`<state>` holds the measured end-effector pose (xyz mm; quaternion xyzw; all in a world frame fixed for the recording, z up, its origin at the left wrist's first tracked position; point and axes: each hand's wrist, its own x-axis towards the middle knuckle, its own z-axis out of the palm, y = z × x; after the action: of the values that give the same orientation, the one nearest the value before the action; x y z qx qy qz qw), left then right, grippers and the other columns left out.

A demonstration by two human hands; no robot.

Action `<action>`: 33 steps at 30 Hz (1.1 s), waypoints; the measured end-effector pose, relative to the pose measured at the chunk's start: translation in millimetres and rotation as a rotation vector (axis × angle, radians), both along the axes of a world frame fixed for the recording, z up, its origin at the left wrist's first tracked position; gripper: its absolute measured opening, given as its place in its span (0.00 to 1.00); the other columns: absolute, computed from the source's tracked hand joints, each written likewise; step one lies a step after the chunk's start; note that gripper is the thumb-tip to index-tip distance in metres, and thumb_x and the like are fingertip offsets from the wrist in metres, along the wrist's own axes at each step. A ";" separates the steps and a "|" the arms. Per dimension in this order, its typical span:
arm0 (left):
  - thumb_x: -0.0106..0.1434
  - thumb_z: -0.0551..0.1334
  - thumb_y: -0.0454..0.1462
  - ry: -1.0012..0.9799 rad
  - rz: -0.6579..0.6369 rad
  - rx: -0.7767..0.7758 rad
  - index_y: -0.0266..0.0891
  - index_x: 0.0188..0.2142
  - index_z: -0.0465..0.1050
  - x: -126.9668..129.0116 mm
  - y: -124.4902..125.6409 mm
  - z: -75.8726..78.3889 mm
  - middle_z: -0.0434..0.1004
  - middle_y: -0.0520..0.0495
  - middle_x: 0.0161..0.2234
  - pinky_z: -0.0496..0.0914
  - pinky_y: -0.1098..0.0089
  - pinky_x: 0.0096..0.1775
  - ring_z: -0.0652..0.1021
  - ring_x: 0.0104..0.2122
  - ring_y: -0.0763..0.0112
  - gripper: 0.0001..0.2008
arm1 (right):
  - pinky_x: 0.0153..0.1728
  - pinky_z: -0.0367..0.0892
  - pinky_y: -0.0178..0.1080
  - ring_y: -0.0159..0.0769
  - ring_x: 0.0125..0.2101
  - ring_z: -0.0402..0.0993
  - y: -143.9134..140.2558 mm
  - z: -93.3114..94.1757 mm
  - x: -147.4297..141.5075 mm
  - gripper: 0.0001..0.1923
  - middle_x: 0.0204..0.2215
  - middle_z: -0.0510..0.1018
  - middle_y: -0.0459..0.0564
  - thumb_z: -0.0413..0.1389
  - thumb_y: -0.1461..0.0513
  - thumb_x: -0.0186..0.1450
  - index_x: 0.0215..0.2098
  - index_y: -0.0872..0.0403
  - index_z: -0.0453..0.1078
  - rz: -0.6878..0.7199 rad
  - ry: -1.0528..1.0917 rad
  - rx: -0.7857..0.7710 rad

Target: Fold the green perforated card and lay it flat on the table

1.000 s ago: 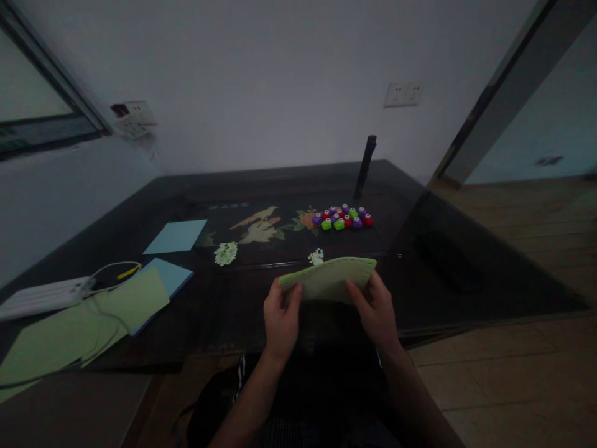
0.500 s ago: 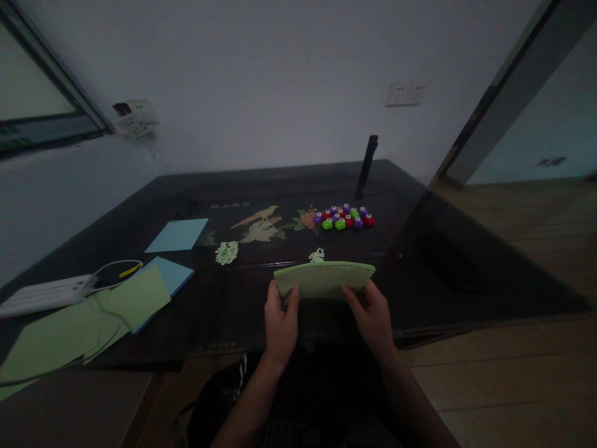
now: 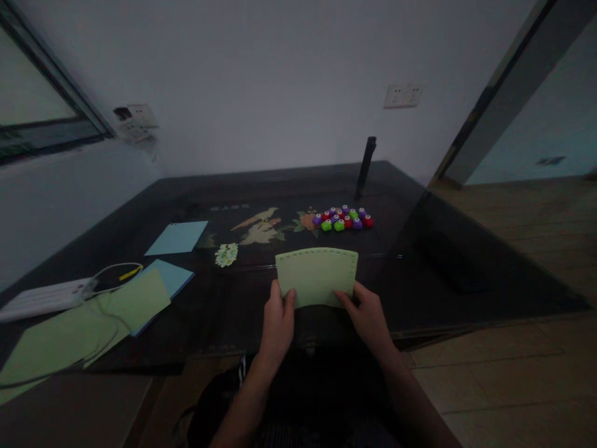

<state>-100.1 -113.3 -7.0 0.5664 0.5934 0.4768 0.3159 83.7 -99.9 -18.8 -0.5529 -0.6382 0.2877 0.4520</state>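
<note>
Between my two hands is a pale green sheet (image 3: 316, 277), paper or thin foam, with a curved top edge and a row of small dark marks along its top and right edges. My left hand (image 3: 278, 316) pinches its lower left corner, thumb in front. At the lower right side my right hand (image 3: 366, 311) grips it the same way. The sheet is tilted up above the table's front part, its broad face towards me. Beyond it lie several small red, green and purple pieces with white eye-like tops (image 3: 344, 219). A pile of small pale cut-outs (image 3: 226, 254) sits to the left.
On the left of the dark table (image 3: 224, 311) lie blue sheets (image 3: 180, 238), larger green sheets (image 3: 69, 330), a white power strip (image 3: 46, 297) and a looping cable. A black upright stick-like object (image 3: 366, 167) stands at the back right, near the wall.
The green sheet has tipped from nearly edge-on to facing me, showing more of its surface. My right hand has moved slightly left. The small pale pieces behind the sheet are now hidden.
</note>
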 end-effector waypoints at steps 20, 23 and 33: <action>0.59 0.52 0.36 0.467 0.022 -0.161 0.35 0.48 0.61 -107.8 81.7 -1.7 0.73 0.39 0.43 0.67 0.59 0.44 0.74 0.43 0.57 0.17 | 0.38 0.69 0.41 0.37 0.34 0.75 3.4 6.0 1.5 0.08 0.33 0.78 0.50 0.53 0.59 0.62 0.37 0.53 0.70 0.105 0.037 -0.064; 0.60 0.52 0.35 0.524 -0.002 -0.171 0.34 0.50 0.59 -101.6 83.8 2.5 0.73 0.38 0.44 0.67 0.60 0.45 0.75 0.43 0.56 0.18 | 0.42 0.67 0.42 0.37 0.39 0.73 7.3 9.6 -17.2 0.08 0.38 0.76 0.50 0.53 0.63 0.63 0.40 0.52 0.70 0.205 -0.132 0.049; 0.62 0.51 0.33 0.649 -0.015 -0.216 0.33 0.55 0.56 -89.6 81.8 5.8 0.74 0.36 0.45 0.68 0.59 0.45 0.75 0.46 0.54 0.21 | 0.45 0.65 0.43 0.41 0.43 0.69 23.6 7.9 -63.2 0.09 0.40 0.76 0.52 0.55 0.69 0.60 0.38 0.55 0.72 0.239 -0.553 0.141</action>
<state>-189.6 -31.5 -1.2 0.6560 0.7060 0.2038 0.1724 20.5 -76.3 -10.9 -0.4985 -0.8159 0.1326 0.2611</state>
